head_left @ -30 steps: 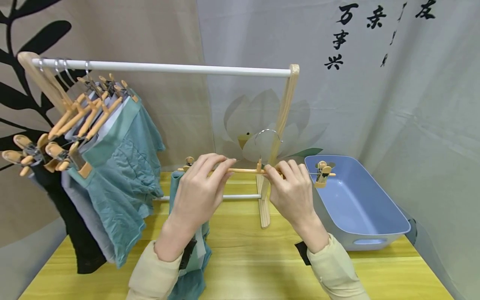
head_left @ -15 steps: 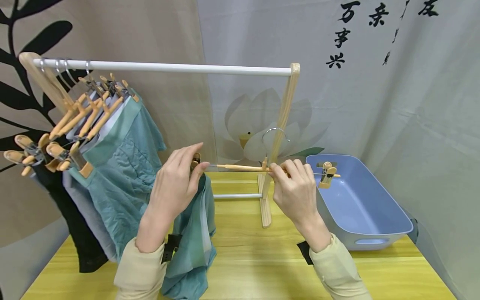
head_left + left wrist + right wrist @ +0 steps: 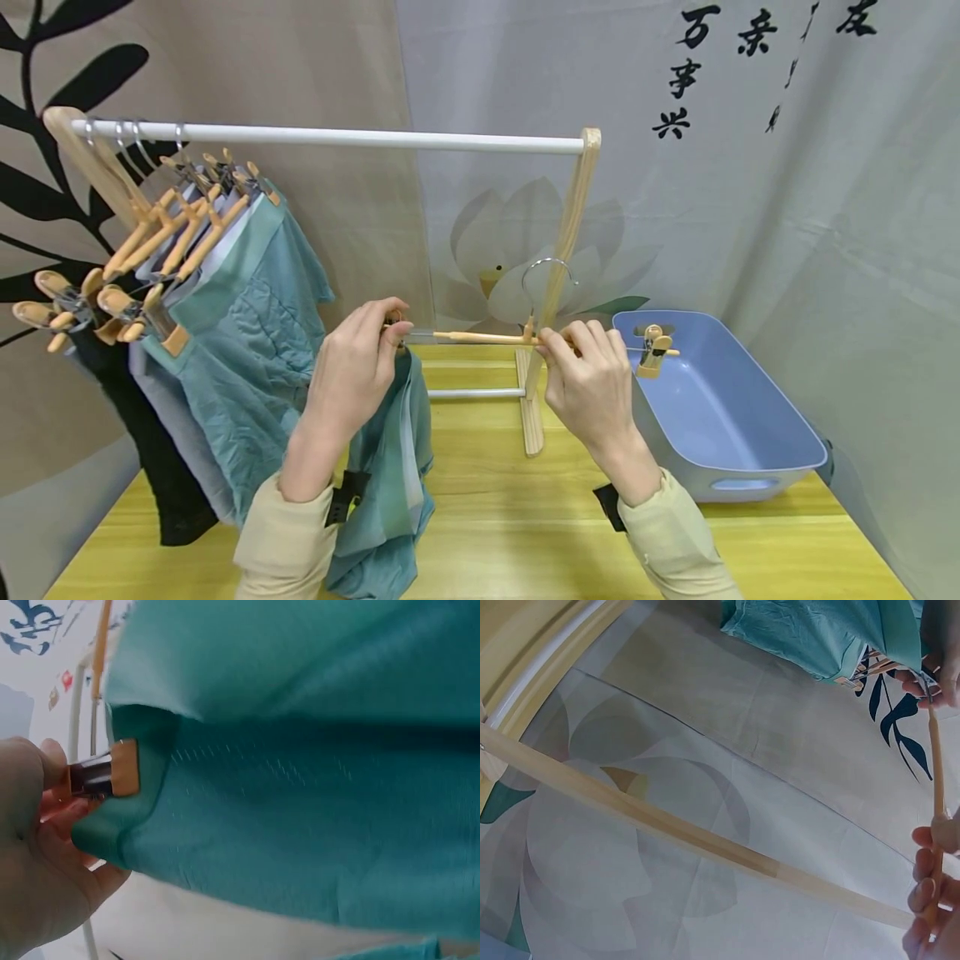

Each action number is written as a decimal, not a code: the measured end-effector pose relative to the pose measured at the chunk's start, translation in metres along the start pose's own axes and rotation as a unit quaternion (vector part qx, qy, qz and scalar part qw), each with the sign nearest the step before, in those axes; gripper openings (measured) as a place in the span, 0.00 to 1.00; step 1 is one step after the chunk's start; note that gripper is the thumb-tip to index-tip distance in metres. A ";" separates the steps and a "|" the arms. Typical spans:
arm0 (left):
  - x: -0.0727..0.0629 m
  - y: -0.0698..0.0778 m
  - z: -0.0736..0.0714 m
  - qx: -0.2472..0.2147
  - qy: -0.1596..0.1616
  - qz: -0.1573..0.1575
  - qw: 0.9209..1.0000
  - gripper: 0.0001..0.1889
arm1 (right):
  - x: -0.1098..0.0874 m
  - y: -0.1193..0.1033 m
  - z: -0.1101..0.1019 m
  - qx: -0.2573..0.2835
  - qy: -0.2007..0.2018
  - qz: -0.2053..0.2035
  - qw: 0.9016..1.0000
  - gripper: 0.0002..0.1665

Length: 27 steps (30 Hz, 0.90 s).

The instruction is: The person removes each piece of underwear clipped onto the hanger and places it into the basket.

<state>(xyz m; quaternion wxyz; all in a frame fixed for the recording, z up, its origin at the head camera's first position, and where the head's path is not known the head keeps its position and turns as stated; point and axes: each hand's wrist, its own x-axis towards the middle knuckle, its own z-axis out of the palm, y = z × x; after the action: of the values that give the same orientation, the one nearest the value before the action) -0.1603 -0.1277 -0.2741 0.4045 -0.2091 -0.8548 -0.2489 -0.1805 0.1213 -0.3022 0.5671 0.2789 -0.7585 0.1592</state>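
A wooden clip hanger (image 3: 483, 337) with a metal hook is held level above the table. My left hand (image 3: 347, 375) pinches the clip (image 3: 105, 772) at its left end between thumb and fingers. Teal shorts (image 3: 393, 475) hang from that clip by one edge of the waistband, as the left wrist view shows. My right hand (image 3: 588, 379) grips the bar just right of the hook. On the hanger's other end, the right clip (image 3: 656, 350) has no cloth in it.
A rack with a white rail (image 3: 375, 139) stands behind the hands. Several clip hangers with clothes crowd its left end, teal shorts (image 3: 247, 325) in front. A blue basin (image 3: 750, 392) stands at the right on the wooden table (image 3: 510, 533).
My left hand has slid left off the bar to the left clip, and its fingers have closed on it. The hanger and right hand have shifted slightly right.
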 end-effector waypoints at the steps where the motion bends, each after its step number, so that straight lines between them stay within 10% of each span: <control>1: 0.000 0.001 0.000 -0.012 0.001 -0.004 1.000 0.11 | 0.000 0.000 0.000 0.000 0.000 0.001 1.000 0.17; 27: 0.001 0.008 -0.002 -0.059 0.031 -0.037 0.997 0.07 | 0.001 -0.001 -0.003 0.013 -0.002 0.010 1.000 0.18</control>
<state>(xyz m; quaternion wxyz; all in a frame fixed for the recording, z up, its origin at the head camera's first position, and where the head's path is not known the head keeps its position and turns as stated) -0.1551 -0.1219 -0.2700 0.4085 -0.1928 -0.8328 -0.3200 -0.1781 0.1218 -0.3006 0.5602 0.2790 -0.7602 0.1746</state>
